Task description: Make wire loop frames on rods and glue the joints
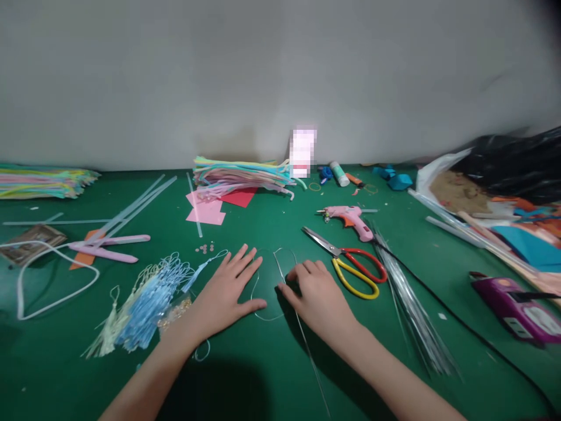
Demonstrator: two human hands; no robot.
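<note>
My left hand (232, 286) lies flat on the green table, fingers spread, with nothing held. Its thumb and fingers rest at the left side of a thin wire (268, 320) bent into a rounded loop. The wire has a long straight tail running toward the table's front edge. On the loop's right side, my right hand (313, 289) is closed, with curled fingers and its thumb at the wire; the exact contact is partly hidden. Scissors (335, 251) with one red and one yellow handle lie partly open beyond my right hand. Blue tassels (151, 298) lie beside my left forearm.
A pink glue gun (350, 217) and a bundle of wires (412, 310) lie to the right. Pipe cleaners (241, 175) are piled by the wall. A pink curling-iron-like tool (109, 248) is at left, a purple power strip (512, 307) at right.
</note>
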